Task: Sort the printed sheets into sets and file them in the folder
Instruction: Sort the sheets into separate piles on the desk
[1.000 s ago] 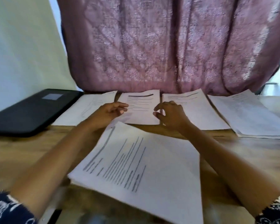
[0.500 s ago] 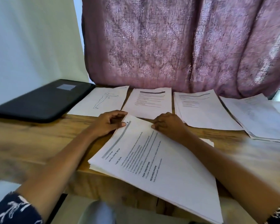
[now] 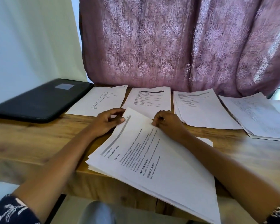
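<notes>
A thick stack of printed sheets [image 3: 160, 167] lies in front of me, overhanging the table's near edge. Its top sheet [image 3: 136, 131] is lifted at the far corner. My left hand [image 3: 107, 122] pinches that corner from the left and my right hand [image 3: 166, 122] pinches the far edge from the right. Along the back lie sorted sets: a sheet with a figure drawing [image 3: 100, 101], a text set [image 3: 149, 100], another text set [image 3: 200, 109] and a thicker pile [image 3: 259, 117] at the far right. The black folder [image 3: 39, 99] lies shut at the far left.
The wooden table [image 3: 31, 139] ends at a near edge just below the stack. A pink patterned curtain [image 3: 176, 42] hangs right behind the sorted sets. A pale wall [image 3: 31, 38] stands at the left.
Both hands came back from the middle text set to the near stack and took hold of its top sheet, whose far corner now lifts. The camera view tilted down and shifted.
</notes>
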A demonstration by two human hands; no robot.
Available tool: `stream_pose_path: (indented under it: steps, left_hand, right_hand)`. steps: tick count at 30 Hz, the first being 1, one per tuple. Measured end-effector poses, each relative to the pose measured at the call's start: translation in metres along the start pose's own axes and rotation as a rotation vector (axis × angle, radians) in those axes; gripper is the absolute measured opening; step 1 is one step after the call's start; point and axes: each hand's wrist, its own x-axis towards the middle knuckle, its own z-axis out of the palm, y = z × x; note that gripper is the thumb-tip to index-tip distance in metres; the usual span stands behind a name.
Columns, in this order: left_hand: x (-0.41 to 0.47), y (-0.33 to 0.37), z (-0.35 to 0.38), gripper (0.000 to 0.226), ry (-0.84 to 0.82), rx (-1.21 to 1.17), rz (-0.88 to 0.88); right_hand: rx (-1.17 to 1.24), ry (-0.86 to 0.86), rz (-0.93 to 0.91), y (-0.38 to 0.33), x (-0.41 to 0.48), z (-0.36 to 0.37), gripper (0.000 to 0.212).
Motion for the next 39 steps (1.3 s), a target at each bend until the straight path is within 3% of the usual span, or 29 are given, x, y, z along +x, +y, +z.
stream_pose_path:
  steps: [4,9,13,15,17,19,21,24,28,32,36,39]
  left_hand:
    - [0.004,0.007,-0.005,0.049,0.094,-0.174,-0.062]
    - [0.038,0.042,-0.009,0.050,0.077,-0.500,-0.104]
    - [0.090,0.080,0.010,0.077,0.139,-0.702,-0.154]
    - [0.115,0.098,0.033,0.095,0.069,-0.793,-0.253]
    - [0.135,0.114,0.057,0.086,-0.067,-0.816,-0.350]
    - [0.152,0.128,0.081,0.054,-0.184,-0.748,-0.394]
    - [0.170,0.136,0.104,0.037,-0.158,-0.721,-0.421]
    - [0.197,0.147,0.135,0.031,-0.076,-0.723,-0.424]
    - [0.223,0.149,0.170,0.030,-0.001,-0.629,-0.391]
    - [0.233,0.142,0.196,0.038,0.056,-0.344,-0.314]
    - [0.217,0.143,0.203,0.051,0.135,0.211,0.079]
    - [0.211,0.140,0.207,0.061,-0.035,0.539,0.244]
  right_hand:
    - [0.123,0.191,0.032,0.010,0.001,-0.017,0.011]
    - [0.227,0.465,0.183,0.032,0.008,-0.056,0.011]
    - [0.353,0.713,0.359,0.062,0.019,-0.095,0.012]
    - [0.378,0.777,0.469,0.081,0.026,-0.116,0.014]
    - [0.390,0.789,0.585,0.099,0.034,-0.136,0.016]
    - [0.376,0.779,0.649,0.118,0.039,-0.155,0.011]
    - [0.437,0.678,0.654,0.140,0.038,-0.169,0.009]
    - [0.453,0.452,0.618,0.163,0.025,-0.176,0.033]
    - [0.051,0.441,0.767,0.187,0.021,-0.169,0.044]
    - [-0.111,0.415,0.780,0.201,0.020,-0.162,0.048]
    - [-0.213,0.447,0.715,0.201,0.023,-0.146,0.058]
    - [-0.359,0.340,0.654,0.197,0.025,-0.136,0.055]
